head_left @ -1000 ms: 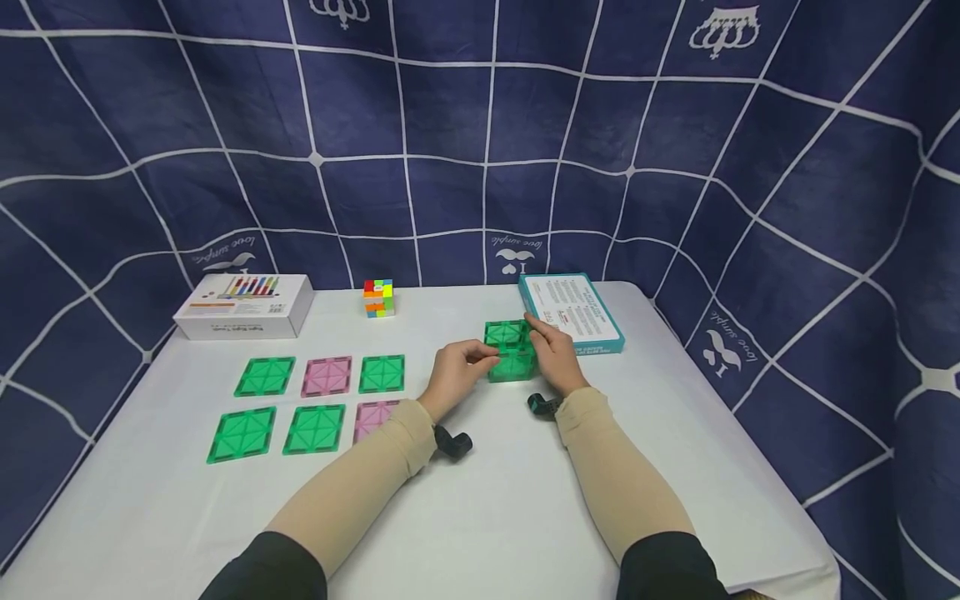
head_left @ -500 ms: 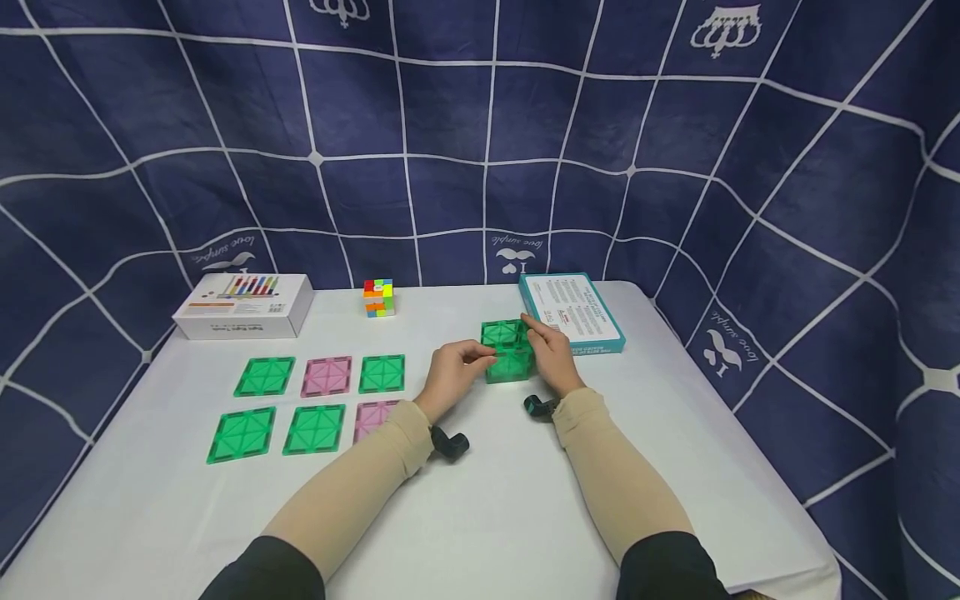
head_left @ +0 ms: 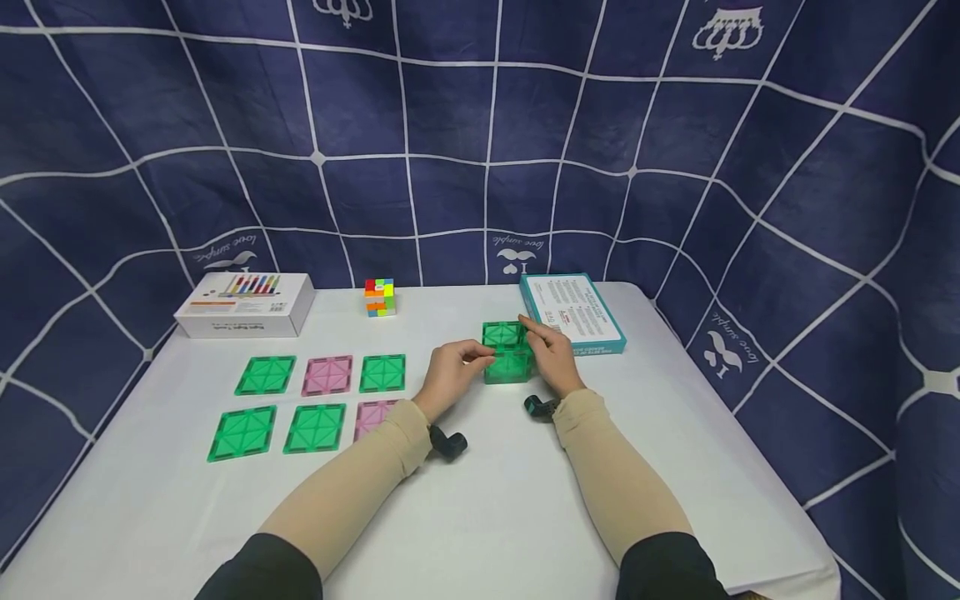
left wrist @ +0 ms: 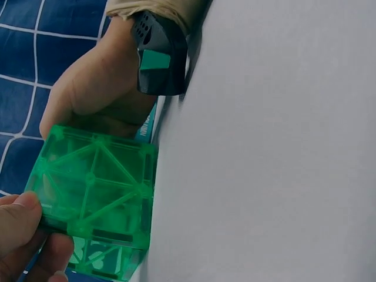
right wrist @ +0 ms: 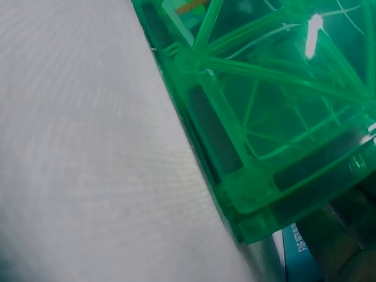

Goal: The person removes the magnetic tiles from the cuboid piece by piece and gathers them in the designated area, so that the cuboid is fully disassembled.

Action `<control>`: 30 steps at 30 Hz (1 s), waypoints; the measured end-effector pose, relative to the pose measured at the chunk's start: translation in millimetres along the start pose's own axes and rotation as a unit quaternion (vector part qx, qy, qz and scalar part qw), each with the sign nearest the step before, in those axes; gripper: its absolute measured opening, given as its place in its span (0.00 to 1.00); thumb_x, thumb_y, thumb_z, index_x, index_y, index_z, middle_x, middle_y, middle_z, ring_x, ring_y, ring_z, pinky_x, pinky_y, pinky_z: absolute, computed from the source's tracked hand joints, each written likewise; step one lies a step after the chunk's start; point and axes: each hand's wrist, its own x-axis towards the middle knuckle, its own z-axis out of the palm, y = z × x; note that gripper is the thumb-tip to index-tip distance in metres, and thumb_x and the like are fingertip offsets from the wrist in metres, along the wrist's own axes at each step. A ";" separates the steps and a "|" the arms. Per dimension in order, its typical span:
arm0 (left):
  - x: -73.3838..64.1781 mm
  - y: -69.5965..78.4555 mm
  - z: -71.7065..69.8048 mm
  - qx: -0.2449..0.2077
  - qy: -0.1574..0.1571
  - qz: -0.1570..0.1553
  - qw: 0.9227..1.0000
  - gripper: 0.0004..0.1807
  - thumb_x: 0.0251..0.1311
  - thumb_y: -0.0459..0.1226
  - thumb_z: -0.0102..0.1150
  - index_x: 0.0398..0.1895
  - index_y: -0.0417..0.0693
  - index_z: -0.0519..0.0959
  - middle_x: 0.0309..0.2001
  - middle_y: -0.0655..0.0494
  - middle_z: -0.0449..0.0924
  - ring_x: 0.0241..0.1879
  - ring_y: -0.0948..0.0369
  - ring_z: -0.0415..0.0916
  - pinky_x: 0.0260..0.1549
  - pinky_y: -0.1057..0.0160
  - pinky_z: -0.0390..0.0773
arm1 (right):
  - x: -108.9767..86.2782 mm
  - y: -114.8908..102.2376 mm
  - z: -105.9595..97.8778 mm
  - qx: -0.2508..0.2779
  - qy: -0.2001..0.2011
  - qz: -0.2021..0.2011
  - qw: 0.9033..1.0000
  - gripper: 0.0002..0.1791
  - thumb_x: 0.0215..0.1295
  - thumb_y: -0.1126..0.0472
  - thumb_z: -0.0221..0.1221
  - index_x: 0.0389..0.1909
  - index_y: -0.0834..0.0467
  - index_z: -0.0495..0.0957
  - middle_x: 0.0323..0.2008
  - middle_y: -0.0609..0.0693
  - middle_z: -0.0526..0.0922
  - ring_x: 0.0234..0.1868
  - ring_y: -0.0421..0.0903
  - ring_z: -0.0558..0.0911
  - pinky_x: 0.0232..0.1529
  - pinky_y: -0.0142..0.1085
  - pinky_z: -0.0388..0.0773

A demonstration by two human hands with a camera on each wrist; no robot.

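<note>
Translucent green square magnetic tiles stand joined as a small box (head_left: 507, 365) on the white table, right of the middle. At its left edge my left hand (head_left: 452, 375) pinches a tile between thumb and fingers, which the left wrist view shows at the panel's corner (left wrist: 94, 182). My right hand (head_left: 553, 358) holds the box's right side, its index finger reaching to the far top corner. That hand's fingertips are partly hidden behind the green panel in the left wrist view. Tile ribs and a dark edge strip (right wrist: 214, 132) fill much of the right wrist view.
Left of the hands lie two rows of loose tiles, green (head_left: 315, 428) and pink (head_left: 327, 375); my left sleeve partly covers one pink tile (head_left: 372, 417). Behind stand a white box (head_left: 244, 307), a puzzle cube (head_left: 379, 297) and a teal-edged box (head_left: 573, 312) close to my right hand.
Both hands and the green tile box have shifted very slightly left. The grip of each hand looks the same, and the loose tiles stay where they were.
</note>
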 end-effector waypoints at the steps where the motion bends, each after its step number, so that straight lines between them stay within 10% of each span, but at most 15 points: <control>1: -0.6 0.2 -0.3 0.004 0.001 0.003 1.000 0.05 0.66 0.38 0.69 0.42 0.51 0.90 0.39 0.61 0.90 0.39 0.63 0.84 0.40 0.61 0.83 | 0.0 0.5 0.6 0.001 0.001 0.000 1.000 0.20 0.81 0.58 0.50 0.68 0.52 0.77 0.68 0.47 0.78 0.71 0.49 0.74 0.70 0.50 0.70; 18: -31.0 7.7 -31.1 0.017 0.000 0.059 0.998 0.05 0.64 0.36 0.71 0.41 0.53 0.91 0.40 0.62 0.90 0.37 0.67 0.83 0.35 0.66 0.82 | -8.1 -39.9 -3.4 0.010 -0.010 -0.007 1.000 0.20 0.78 0.68 0.51 0.67 0.63 0.76 0.67 0.61 0.77 0.72 0.60 0.72 0.73 0.56 0.65; 30: -122.7 29.9 -133.1 -0.012 -0.062 0.006 0.998 0.05 0.67 0.40 0.69 0.43 0.59 0.89 0.40 0.65 0.89 0.34 0.65 0.84 0.32 0.64 0.84 | -2.7 -9.6 1.3 0.017 -0.001 -0.001 1.000 0.20 0.80 0.65 0.49 0.68 0.61 0.76 0.69 0.57 0.77 0.73 0.57 0.71 0.74 0.55 0.63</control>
